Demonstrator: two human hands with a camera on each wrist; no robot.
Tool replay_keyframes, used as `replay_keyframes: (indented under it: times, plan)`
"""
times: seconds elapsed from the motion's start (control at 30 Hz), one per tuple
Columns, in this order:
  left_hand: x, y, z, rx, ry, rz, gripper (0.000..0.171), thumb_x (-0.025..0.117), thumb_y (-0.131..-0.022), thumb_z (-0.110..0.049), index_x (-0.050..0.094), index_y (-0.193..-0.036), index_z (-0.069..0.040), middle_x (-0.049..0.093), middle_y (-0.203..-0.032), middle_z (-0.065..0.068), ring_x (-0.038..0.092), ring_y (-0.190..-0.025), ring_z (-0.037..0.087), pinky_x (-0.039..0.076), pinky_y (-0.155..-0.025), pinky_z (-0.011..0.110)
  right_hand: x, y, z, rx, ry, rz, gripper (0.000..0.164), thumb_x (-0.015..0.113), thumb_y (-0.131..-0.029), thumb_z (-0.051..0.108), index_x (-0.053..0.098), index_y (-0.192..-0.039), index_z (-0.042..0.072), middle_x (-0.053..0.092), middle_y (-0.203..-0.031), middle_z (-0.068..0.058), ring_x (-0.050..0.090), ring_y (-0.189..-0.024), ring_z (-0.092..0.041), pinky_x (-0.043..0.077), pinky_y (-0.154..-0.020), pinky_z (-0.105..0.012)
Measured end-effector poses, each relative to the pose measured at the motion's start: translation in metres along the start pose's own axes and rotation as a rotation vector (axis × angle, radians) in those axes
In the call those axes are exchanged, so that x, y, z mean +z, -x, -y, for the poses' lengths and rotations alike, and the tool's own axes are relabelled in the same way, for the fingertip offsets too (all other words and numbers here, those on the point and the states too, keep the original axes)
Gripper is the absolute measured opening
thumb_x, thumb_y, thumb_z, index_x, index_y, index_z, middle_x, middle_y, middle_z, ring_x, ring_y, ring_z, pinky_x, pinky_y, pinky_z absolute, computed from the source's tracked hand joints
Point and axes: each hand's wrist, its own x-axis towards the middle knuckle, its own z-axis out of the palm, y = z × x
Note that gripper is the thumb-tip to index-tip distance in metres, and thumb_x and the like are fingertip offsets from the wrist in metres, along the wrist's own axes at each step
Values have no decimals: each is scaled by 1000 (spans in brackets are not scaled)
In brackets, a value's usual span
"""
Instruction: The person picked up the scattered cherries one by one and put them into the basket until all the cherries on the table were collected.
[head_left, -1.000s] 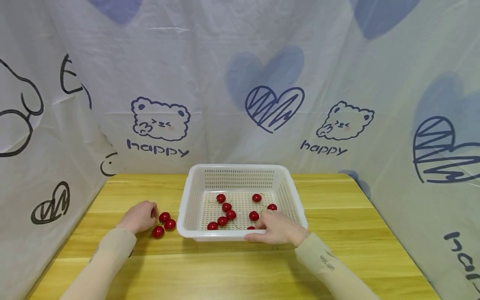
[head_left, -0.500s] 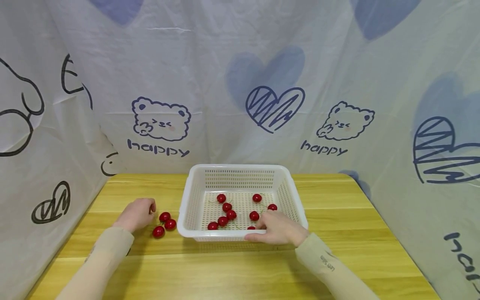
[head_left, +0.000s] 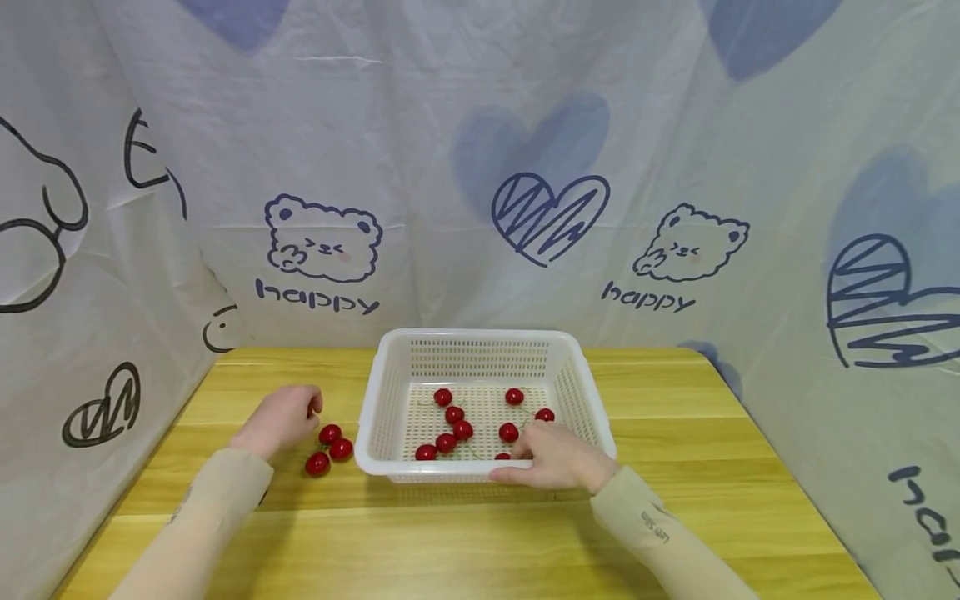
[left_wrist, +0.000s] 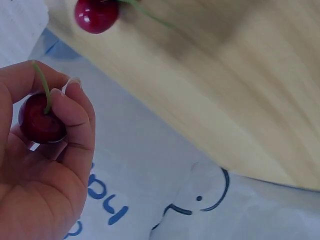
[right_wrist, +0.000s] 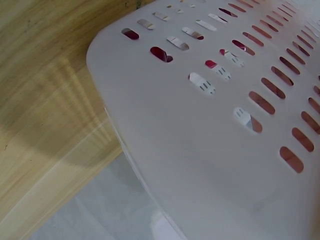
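Left hand [head_left: 279,419] holds a round dark-red, green-stemmed cherry [left_wrist: 37,125] in its grip, three red cherries [head_left: 341,450] beside that grip on yellow wooden tabletop [head_left: 690,417]; right hand [head_left: 558,457] clamps rectangular white plastic basket [head_left: 442,468] by its rim, probably steadying it.

Head view forward and down, wrist views close, basket [head_left: 435,470] shared

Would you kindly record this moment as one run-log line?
left hand: holds cherry | right hand: grips basket at near edge | in basket: several cherries | on table: three cherries left of basket
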Motion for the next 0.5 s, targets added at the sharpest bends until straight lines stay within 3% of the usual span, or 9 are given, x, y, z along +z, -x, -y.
replay_keyframes:
  times: [0.2,0.5]
  plan:
    - [-6,-5,-12,23,5,-26,13,59,-76,3,58,-88,-3,55,-74,5,49,-66,20,46,-63,37,-1,0,0,6,-7,1,59,45,-79,76,43,-51,25,25,-46,13,22,-43,1,21,-41,-20]
    - [-17,-11,-39,56,9,-49,13,59,-76,3,55,-84,-7,52,-70,3,48,-63,19,43,-59,32,0,0,0,1,-5,-2,59,45,-80,76,43,-51,25,26,-47,13,22,-43,1,21,-41,-20]
